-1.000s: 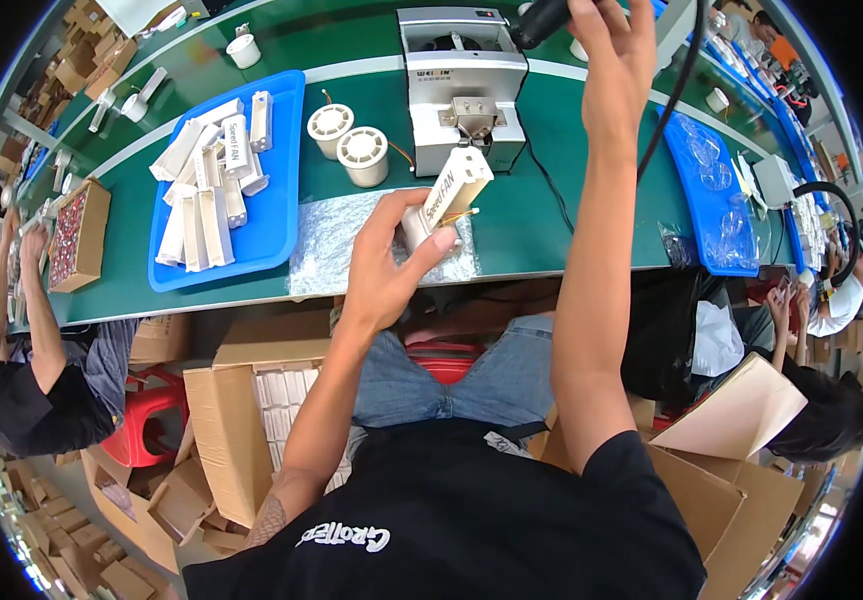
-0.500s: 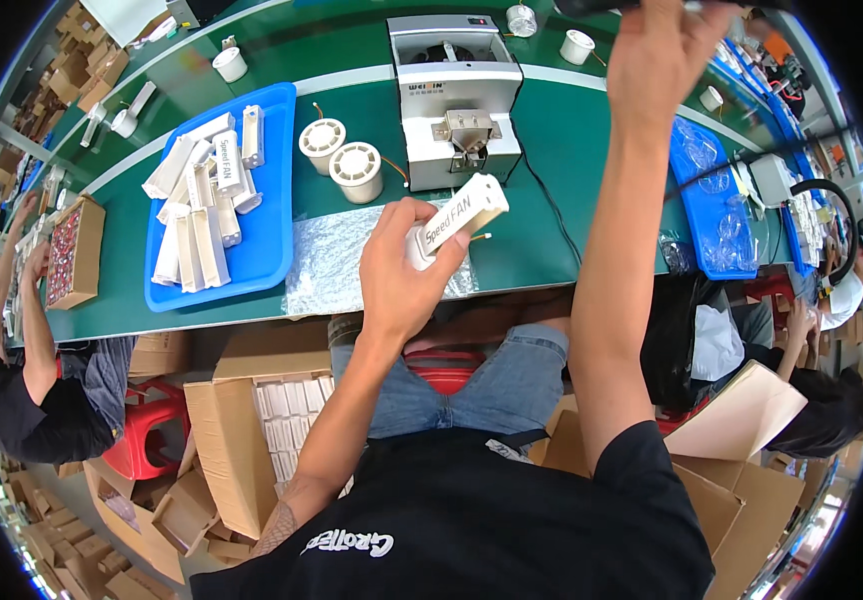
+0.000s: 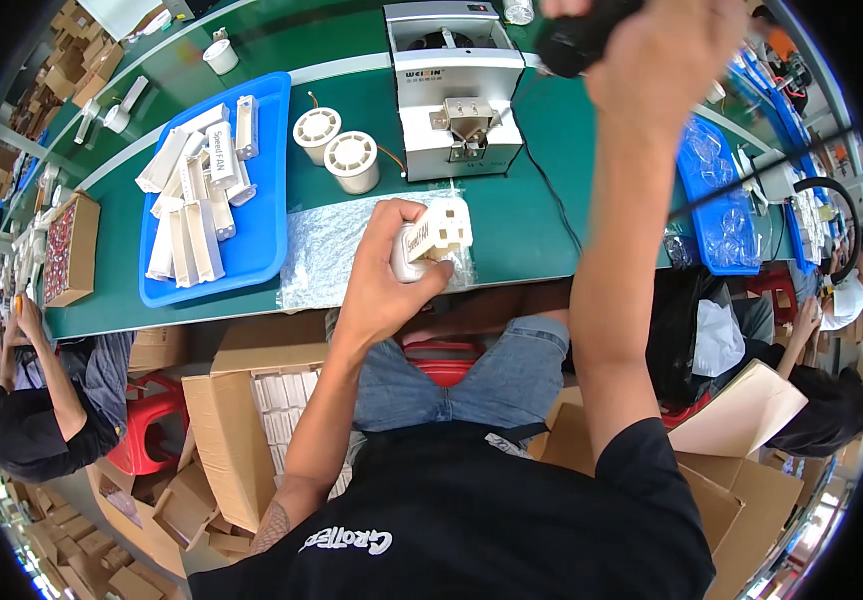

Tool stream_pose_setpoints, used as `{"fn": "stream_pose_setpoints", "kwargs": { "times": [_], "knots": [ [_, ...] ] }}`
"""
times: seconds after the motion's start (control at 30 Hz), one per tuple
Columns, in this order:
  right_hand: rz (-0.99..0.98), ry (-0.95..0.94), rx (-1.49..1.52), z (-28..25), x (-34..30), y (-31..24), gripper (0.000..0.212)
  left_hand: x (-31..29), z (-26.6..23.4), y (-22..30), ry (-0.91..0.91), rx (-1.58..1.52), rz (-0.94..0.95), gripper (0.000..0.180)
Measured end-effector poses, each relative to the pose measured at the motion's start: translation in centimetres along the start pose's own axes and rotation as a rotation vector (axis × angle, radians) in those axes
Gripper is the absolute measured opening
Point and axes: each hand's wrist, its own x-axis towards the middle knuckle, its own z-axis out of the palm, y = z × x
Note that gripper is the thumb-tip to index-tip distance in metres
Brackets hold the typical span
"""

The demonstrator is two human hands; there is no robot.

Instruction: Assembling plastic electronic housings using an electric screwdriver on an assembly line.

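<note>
Fingers of the left hand [image 3: 383,290] clamp a white ribbed plastic fan housing [image 3: 431,237], long axis tilted toward the grey screw-feeder machine [image 3: 454,90], right hand [image 3: 666,55] closed on a black tool [image 3: 581,35] above

White plastic housing held in left hand [image 3: 383,290]: one [image 3: 431,238]. Black power tool gripped in right hand [image 3: 666,50]: one [image 3: 576,40]. White plastic housings in blue tray [image 3: 269,215]: roughly ten [image 3: 196,190], exact count unclear where they overlap. White wire spools: two [image 3: 334,143]. White feeder machine: one [image 3: 454,85]. Clear plastic sheet on bench: one [image 3: 326,250]. Small white cups: one [image 3: 219,55]. Blue trays: two, second at right [image 3: 716,190]. Red stools: two [image 3: 146,425].
</note>
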Motion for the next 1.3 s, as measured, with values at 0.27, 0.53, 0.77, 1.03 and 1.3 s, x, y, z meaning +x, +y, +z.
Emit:
{"fn": "stream_pose_setpoints", "kwargs": {
  "times": [0.27,0.53,0.77,1.03,1.3],
  "knots": [
    [0.089,-0.128,0.034,1.0,-0.4,3.4,0.025,-1.2,-2.2,0.0,-0.081,0.193,0.214,0.063],
    [0.133,-0.002,-0.103,-0.1,-1.9,-1.0,0.044,0.8,0.1,-0.8,0.080,0.116,0.253,0.061],
    [0.233,0.060,-0.101,2.7,-4.1,-4.2,0.054,0.9,-0.4,-1.4,0.057,0.177,0.252,0.063],
    [0.221,0.034,-0.089,3.4,-4.5,-2.8,0.051,0.8,-0.5,-1.4,0.076,0.153,0.261,0.062],
    [0.223,0.007,-0.096,2.8,-5.2,-1.8,0.048,0.8,-0.8,-1.5,0.043,0.189,0.244,0.063]
  ]
}}
